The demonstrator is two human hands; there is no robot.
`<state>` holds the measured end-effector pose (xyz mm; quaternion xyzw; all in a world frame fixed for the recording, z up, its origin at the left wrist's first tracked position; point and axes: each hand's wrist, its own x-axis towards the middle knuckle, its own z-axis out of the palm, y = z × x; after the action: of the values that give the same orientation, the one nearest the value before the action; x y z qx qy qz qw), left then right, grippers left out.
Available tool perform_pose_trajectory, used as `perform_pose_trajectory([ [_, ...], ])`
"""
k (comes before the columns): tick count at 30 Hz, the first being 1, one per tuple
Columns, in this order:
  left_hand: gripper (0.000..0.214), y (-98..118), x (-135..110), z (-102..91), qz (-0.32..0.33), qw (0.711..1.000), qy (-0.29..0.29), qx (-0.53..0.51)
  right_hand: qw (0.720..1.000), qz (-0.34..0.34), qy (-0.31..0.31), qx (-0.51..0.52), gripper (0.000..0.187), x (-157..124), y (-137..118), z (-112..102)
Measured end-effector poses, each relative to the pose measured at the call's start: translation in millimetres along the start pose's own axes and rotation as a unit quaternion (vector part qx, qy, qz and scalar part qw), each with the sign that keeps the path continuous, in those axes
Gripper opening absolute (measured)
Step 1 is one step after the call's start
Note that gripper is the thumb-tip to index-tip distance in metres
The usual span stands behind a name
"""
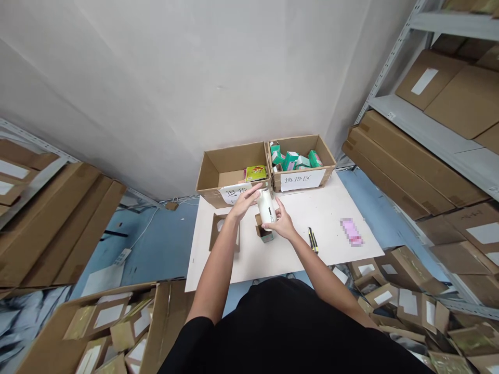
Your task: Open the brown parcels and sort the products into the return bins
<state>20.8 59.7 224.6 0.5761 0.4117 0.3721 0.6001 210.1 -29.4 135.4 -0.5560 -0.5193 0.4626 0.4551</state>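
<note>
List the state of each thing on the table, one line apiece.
White bottle: in hand, left hand at upper end, right hand lower
Small green box: open
Brown box: open
Left rear carton: open, packet inside
Right rear carton: open, holding green boxes
Knife: lying down, blade unclear
</note>
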Motion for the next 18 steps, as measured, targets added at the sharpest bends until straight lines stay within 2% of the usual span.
perform_pose_trajectory([
  [2, 0.068, -11.7, 0.4, -3.2, 0.010, 1.000, 0.014, 0.010, 1.000, -0.001, -0.023, 0.013, 0.134, -0.1, 10.1, 0.4],
  [4, 0.066, -26.2, -0.4, -7.6, 0.030, 0.999, 0.035, 0.019, 0.994, 0.002, -0.079, 0.069, 0.131, 0.2, 27.1, -0.7],
  [6, 0.062, -41.8, -2.9, -13.1, 0.048, 0.996, 0.067, 0.031, 0.980, 0.023, -0.136, 0.145, 0.116, 1.5, 50.9, -1.4],
  [7, 0.060, -49.8, -4.8, -15.7, 0.052, 0.994, 0.086, 0.039, 0.973, 0.045, -0.147, 0.172, 0.102, 2.7, 64.6, -0.6],
  [9, 0.059, -65.9, -9.2, -19.3, 0.055, 0.989, 0.125, 0.057, 0.974, 0.121, -0.093, 0.167, 0.073, 5.9, 92.7, 5.4],
  [12, 0.061, -90.3, -15.7, -18.7, 0.040, 0.981, 0.165, 0.092, 0.976, 0.204, 0.019, 0.080, 0.056, 11.0, 129.5, 24.8],
  [14, 0.063, -105.8, -19.4, -15.0, 0.019, 0.976, 0.177, 0.123, 0.978, 0.198, 0.050, 0.030, 0.049, 13.1, 147.0, 39.5],
  [18, 0.066, -129.9, -25.8, -7.5, 0.005, 0.965, 0.176, 0.192, 0.982, 0.165, 0.062, -0.069, 0.017, 12.5, 166.3, 56.5],
])
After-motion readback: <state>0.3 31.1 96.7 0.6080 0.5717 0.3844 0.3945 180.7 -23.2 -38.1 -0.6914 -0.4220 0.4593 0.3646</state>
